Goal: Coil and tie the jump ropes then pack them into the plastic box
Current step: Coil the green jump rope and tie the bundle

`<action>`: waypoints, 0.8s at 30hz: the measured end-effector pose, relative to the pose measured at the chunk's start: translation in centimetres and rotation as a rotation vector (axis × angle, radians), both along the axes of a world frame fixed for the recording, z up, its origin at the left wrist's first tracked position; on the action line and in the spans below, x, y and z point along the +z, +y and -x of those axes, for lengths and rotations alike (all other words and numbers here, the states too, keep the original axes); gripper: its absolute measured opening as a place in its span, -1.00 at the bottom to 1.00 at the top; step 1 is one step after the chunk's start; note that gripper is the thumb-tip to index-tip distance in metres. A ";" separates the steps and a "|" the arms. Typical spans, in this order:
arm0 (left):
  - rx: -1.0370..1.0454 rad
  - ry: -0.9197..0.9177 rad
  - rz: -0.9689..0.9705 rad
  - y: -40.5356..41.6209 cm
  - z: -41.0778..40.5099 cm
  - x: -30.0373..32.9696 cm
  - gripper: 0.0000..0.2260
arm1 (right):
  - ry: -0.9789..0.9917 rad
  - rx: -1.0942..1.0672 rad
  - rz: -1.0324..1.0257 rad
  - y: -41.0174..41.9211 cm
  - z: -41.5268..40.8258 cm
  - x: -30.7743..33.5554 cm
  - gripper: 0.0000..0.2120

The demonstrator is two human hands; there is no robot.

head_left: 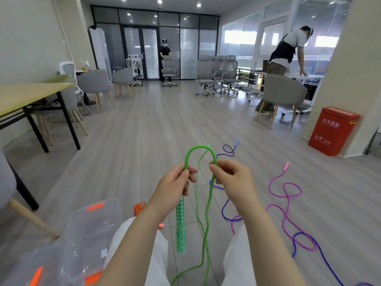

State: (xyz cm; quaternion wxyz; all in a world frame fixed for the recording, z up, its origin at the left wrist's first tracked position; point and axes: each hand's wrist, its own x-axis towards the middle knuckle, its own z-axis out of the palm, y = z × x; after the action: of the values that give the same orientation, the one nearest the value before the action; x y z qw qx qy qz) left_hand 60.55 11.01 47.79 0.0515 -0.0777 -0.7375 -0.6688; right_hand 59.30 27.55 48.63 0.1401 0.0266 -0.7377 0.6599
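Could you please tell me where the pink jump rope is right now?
In the head view, the pink jump rope lies loose on the floor to the person's right, tangled with the blue jump rope, between the right hand and the red box.

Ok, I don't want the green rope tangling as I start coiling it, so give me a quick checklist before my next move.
1. Left hand pinching green rope above its handle: ok.
2. Right hand pinching the other side of the loop: ok.
3. Green rope's trailing length free of the blue rope on the floor: cannot tell, they overlap in view.
4. Plastic box nearby at lower left: ok.
5. Pink rope and blue rope coiled: not ok, both lie loose.
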 end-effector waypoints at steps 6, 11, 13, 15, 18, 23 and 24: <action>-0.111 -0.030 0.145 0.9 -1.1 -0.3 -0.76 | 0.044 -0.015 0.155 -0.3 -1.7 2.8 -0.91; -0.232 -0.094 0.053 1.5 -2.4 0.2 -0.73 | 0.022 -0.005 0.123 -0.6 -2.7 3.0 -0.92; -0.266 -0.118 -0.008 1.6 -2.8 0.4 -0.74 | 0.009 0.001 0.119 -0.8 -2.9 2.9 -0.92; -0.276 -0.118 -0.040 1.6 -2.9 0.4 -0.74 | 0.002 0.001 0.115 -0.8 -3.0 2.8 -0.91; -0.253 -0.108 -0.026 1.4 -2.9 0.3 -0.76 | -0.006 0.035 0.136 -0.7 -2.8 2.5 -0.92; -0.154 -0.067 0.037 1.2 -2.9 -0.2 -0.77 | -0.075 0.166 0.073 -0.3 -2.2 0.7 -0.75; -0.131 -0.060 0.014 1.2 -2.9 -0.3 -0.77 | -0.095 0.164 0.035 -0.3 -2.1 0.0 -0.68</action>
State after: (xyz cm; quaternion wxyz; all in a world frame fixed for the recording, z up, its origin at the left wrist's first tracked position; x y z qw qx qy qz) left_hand 63.41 12.19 47.53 -0.0149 -0.1062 -0.7367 -0.6676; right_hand 61.36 27.20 48.67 0.0507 0.0533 -0.7270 0.6827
